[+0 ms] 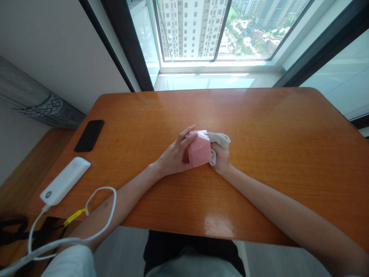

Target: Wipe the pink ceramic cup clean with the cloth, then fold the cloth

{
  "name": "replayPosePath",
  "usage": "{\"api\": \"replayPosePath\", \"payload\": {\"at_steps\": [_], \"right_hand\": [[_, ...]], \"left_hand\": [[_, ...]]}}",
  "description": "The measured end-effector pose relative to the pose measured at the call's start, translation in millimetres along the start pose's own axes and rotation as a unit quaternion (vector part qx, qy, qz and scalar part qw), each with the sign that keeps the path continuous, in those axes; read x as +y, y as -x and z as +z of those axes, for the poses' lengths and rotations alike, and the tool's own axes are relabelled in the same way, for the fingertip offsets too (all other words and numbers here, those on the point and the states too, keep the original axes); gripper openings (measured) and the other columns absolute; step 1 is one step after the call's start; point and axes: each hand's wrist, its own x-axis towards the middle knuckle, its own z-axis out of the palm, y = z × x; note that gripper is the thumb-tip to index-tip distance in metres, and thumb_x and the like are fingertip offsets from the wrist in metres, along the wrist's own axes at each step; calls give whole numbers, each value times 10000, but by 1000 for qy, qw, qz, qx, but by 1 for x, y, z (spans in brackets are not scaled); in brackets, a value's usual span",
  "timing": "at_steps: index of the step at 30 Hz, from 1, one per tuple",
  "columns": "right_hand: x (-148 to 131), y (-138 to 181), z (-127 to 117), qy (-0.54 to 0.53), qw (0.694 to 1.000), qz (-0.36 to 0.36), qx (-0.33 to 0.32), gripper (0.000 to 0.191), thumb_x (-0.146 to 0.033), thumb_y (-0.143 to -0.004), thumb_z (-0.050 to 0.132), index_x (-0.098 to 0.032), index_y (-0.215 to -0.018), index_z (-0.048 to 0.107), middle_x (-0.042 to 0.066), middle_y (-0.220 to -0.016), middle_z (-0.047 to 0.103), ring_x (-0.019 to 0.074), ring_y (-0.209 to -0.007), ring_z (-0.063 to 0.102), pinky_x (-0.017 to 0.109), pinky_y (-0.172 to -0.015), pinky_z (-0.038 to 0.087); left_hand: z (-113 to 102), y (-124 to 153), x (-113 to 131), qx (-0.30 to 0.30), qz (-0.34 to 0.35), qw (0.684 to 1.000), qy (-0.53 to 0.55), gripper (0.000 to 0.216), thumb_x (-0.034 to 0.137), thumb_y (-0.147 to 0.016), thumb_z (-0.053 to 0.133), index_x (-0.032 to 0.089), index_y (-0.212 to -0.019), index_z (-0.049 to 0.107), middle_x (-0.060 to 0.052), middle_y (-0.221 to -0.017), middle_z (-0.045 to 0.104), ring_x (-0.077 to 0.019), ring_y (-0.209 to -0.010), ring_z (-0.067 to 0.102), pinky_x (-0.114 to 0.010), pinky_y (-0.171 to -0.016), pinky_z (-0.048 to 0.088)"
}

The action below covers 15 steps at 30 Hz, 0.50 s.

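A pink faceted box-like object (pixel 200 151) is held up over the middle of the wooden table (pixel 273 134). Its exact kind does not show. My left hand (pixel 182 151) grips it from the left, with the fingers over its top edge and the thumb low on its near side. My right hand (pixel 221 156) is closed around a light grey cloth (pixel 219 138), pressed against the right side of the pink object. Part of the cloth sticks out above the right hand, and a fold shows below. The right fingertips are hidden behind cloth and object.
On the table's left side lie a black phone (pixel 89 135) and a white power bank (pixel 65 181). A white cable (pixel 113 207) with a yellow tag (pixel 75 217) loops over my left forearm. Beyond the far edge is a window (pixel 216 30); a grey curtain (pixel 43 96) hangs at left.
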Motion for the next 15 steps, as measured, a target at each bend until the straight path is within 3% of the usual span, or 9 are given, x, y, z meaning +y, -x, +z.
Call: {"api": "replayPosePath", "payload": {"at_steps": [3,5,8,11,13,15], "right_hand": [[0,2,0,8,1000,-6,-1,190,-317,-774,700,-252,-607,639,-13,-633,546,170,-623,471,334,-581,429],[2,5,-2,13,1000,-10,-19,185,-300,-784,688,-251,-619,620,-21,-629,535,165,-610,454,332,-576,413],[3,10,-6,36,997,-36,-65,212,-256,-807,661,-252,-616,570,-30,-617,503,154,-577,406,335,-568,376],[1,12,-7,45,993,-61,-89,213,-235,-837,653,-250,-638,581,-22,-648,529,159,-593,432,342,-584,374],[-1,12,-7,40,994,-59,-85,241,-262,-862,667,-249,-636,586,-13,-659,539,166,-607,446,346,-592,384],[-1,11,-6,29,996,-40,-72,250,-299,-874,679,-252,-640,603,-8,-667,544,171,-617,447,348,-599,402]], "left_hand": [[-4,0,4,17,-25,999,19,1314,503,-728,1054,373,-1765,258,-202,-1695,491,-423,-1544,583,-582,-1209,582],[-8,-1,7,7,-76,996,52,1380,592,-628,1076,325,-1744,309,-181,-1572,618,-393,-1357,715,-522,-1113,635],[-14,-1,8,-18,-139,985,99,1277,703,-651,1012,280,-1691,402,-167,-1500,694,-383,-1247,765,-507,-1057,644],[-15,1,4,-32,-140,984,109,1237,774,-716,945,275,-1706,394,-206,-1557,665,-453,-1366,711,-616,-1156,586],[-13,2,1,-46,-123,986,103,1388,768,-694,975,309,-1779,241,-241,-1648,586,-496,-1456,653,-698,-1215,531],[-10,2,-1,-49,-87,991,94,1570,715,-635,1041,362,-1811,63,-264,-1781,413,-519,-1564,557,-740,-1266,477]]}}
